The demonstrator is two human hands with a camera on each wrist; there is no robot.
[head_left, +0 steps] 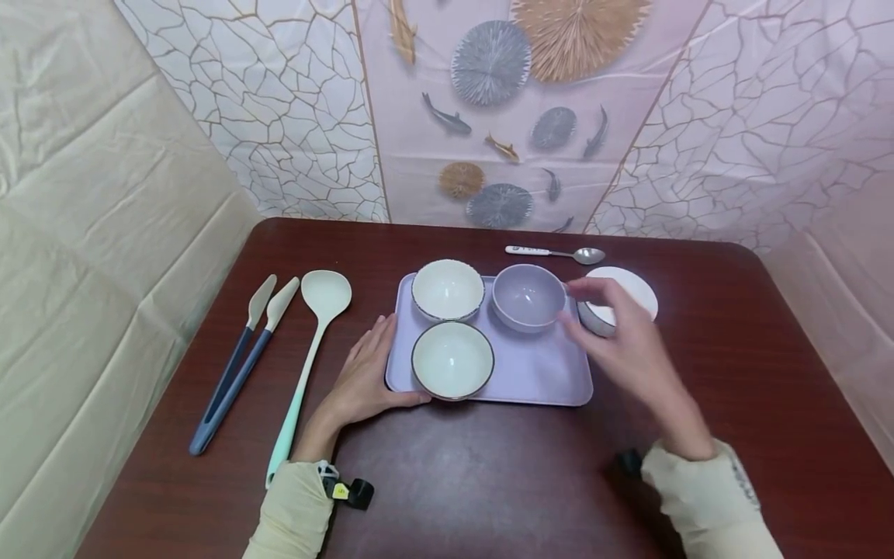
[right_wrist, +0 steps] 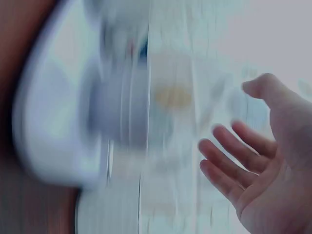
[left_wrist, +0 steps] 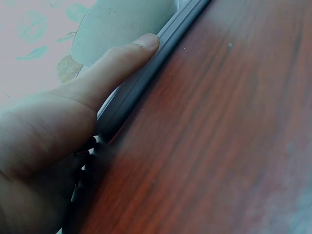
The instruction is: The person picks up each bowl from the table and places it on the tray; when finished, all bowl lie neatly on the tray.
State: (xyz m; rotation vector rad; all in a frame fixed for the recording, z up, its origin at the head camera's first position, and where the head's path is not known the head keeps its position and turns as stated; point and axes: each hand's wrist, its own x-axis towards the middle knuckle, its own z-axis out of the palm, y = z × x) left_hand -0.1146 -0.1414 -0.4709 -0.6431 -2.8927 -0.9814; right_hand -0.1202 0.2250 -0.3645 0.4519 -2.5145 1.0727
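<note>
A lavender tray (head_left: 538, 380) carries two white bowls, one behind (head_left: 448, 290) and one in front (head_left: 452, 361), with a purple bowl (head_left: 528, 297) at the back right. At the tray's left end is my left hand (head_left: 366, 376), its fingers along the side and its thumb against the front edge. The left wrist view shows that thumb (left_wrist: 122, 61) lying straight on the rim. My right hand (head_left: 625, 341) is just right of the purple bowl, fingers spread. In the blurred right wrist view, a gap separates the fingers (right_wrist: 234, 170) from the bowl (right_wrist: 122, 107).
Right of the tray, partly behind my right hand, stands another white bowl (head_left: 632, 287). A spoon (head_left: 555, 253) lies behind the tray. To the left are a white ladle with a green handle (head_left: 307, 373) and blue-handled tongs (head_left: 237, 373). A patterned cloth wall (head_left: 307, 116) borders the table's back.
</note>
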